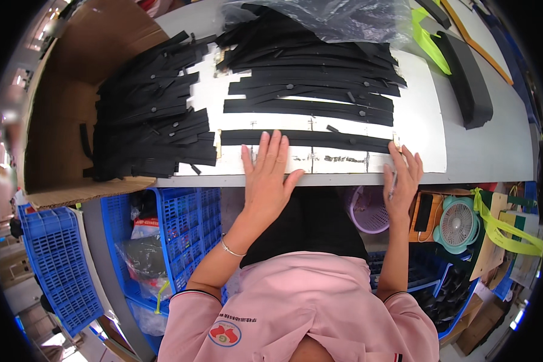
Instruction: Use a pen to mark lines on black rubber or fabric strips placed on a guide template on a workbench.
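- A cardboard box (72, 108) holds a heap of black strips (148, 114).
- A long flat black strip (320, 140) lies on the counter (489, 151).
- Left hand (268, 175) rests flat, fingers spread, on it; right hand (402, 178) pins its end, its grip loose around a thin tool.

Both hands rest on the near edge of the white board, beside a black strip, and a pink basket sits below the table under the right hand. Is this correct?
Not quite: the head view shows the basket is purple, not pink. The rest holds: the left hand and the right hand rest at the near edge of the white board, beside the black strip.
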Demonstrator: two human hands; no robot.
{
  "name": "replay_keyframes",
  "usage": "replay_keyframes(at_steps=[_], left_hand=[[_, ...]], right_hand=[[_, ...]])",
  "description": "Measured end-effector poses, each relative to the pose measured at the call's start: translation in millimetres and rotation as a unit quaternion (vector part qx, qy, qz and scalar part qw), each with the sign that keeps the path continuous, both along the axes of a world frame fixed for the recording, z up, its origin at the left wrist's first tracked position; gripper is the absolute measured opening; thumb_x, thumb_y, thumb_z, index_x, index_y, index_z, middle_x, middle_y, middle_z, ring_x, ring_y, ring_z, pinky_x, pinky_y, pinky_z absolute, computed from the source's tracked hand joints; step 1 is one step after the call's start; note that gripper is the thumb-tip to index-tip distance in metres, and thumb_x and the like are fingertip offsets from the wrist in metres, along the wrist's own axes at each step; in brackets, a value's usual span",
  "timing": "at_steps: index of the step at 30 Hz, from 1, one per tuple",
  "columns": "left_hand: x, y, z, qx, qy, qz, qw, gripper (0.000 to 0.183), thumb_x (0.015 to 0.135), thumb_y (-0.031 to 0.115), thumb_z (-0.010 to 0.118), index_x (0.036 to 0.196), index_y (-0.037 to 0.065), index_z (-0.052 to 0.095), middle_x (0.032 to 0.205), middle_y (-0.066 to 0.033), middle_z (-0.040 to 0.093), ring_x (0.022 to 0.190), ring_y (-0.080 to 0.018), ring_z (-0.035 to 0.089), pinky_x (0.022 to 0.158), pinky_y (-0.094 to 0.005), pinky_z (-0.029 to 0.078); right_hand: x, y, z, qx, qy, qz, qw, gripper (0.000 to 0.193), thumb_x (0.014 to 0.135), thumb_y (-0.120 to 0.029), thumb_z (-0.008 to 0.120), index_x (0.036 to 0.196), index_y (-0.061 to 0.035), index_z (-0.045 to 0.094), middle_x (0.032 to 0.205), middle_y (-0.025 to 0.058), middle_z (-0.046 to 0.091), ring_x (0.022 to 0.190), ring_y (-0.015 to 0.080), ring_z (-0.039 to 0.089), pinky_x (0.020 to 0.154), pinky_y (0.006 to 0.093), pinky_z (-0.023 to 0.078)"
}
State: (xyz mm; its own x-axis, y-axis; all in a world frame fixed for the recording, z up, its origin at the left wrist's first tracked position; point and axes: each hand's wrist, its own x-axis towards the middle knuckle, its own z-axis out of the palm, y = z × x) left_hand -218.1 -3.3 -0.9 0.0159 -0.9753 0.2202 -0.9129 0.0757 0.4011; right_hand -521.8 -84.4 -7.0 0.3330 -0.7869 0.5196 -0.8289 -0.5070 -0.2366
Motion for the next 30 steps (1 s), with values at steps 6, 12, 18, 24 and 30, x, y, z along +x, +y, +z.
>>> replay_keyframes(at_steps=[6, 12, 18, 24, 30], left_hand=[[46, 12, 6, -0.020, -0.021, 0.072, 0.997, 0.089, 0.091, 0.049, 0.075, 0.155, -0.003, 0.041, 0.162, -0.0182, 0.042, 0.154, -0.0350, 0.032, 0.123, -0.0670, 0.007], [56, 26, 1, -0.008, -0.027, 0.072, 0.997, 0.083, 0.092, 0.047, 0.074, 0.155, 0.002, 0.045, 0.161, -0.0173, 0.043, 0.154, -0.0333, 0.033, 0.123, -0.0673, 0.007], [57, 29, -3, -0.039, -0.007, 0.087, 0.995, 0.078, 0.091, 0.045, 0.076, 0.152, 0.004, 0.050, 0.159, -0.0131, 0.047, 0.154, -0.0357, 0.032, 0.123, -0.0665, 0.010], [58, 28, -5, -0.061, 0.006, 0.084, 0.995, 0.079, 0.088, 0.045, 0.078, 0.150, 0.005, 0.052, 0.157, -0.0112, 0.049, 0.152, -0.0359, 0.035, 0.122, -0.0658, 0.012], [57, 28, 0, -0.050, 0.023, 0.089, 0.994, 0.078, 0.089, 0.043, 0.079, 0.152, 0.007, 0.051, 0.158, -0.0117, 0.048, 0.153, -0.0347, 0.035, 0.123, -0.0634, 0.011]], right_hand=[[-1, -2, -3, -0.009, -0.017, 0.004, 1.000, 0.039, 0.097, -0.008, 0.069, 0.136, -0.0088, 0.067, 0.132, 0.0055, 0.070, 0.125, 0.0263, 0.061, 0.118, 0.0488, 0.038], [0, -2, -3, -0.004, -0.027, 0.000, 1.000, 0.036, 0.098, -0.006, 0.066, 0.135, -0.0077, 0.068, 0.127, 0.0102, 0.070, 0.122, 0.0267, 0.062, 0.117, 0.0488, 0.039], [10, -5, 15, 0.027, -0.024, -0.005, 0.999, 0.031, 0.105, -0.009, 0.058, 0.134, -0.0045, 0.067, 0.125, 0.0118, 0.070, 0.121, 0.0283, 0.061, 0.118, 0.0457, 0.037], [110, 3, 43, 0.212, -0.316, 0.051, 0.923, 0.021, 0.102, -0.010, 0.061, 0.116, -0.0034, 0.075, 0.098, 0.0069, 0.073, 0.098, 0.0190, 0.063, 0.092, 0.0337, 0.048], [212, -3, 43, 0.381, -0.371, 0.145, 0.835, 0.018, 0.101, -0.014, 0.066, 0.107, 0.0005, 0.075, 0.094, 0.0054, 0.074, 0.079, 0.0102, 0.065, 0.070, 0.0256, 0.050]])
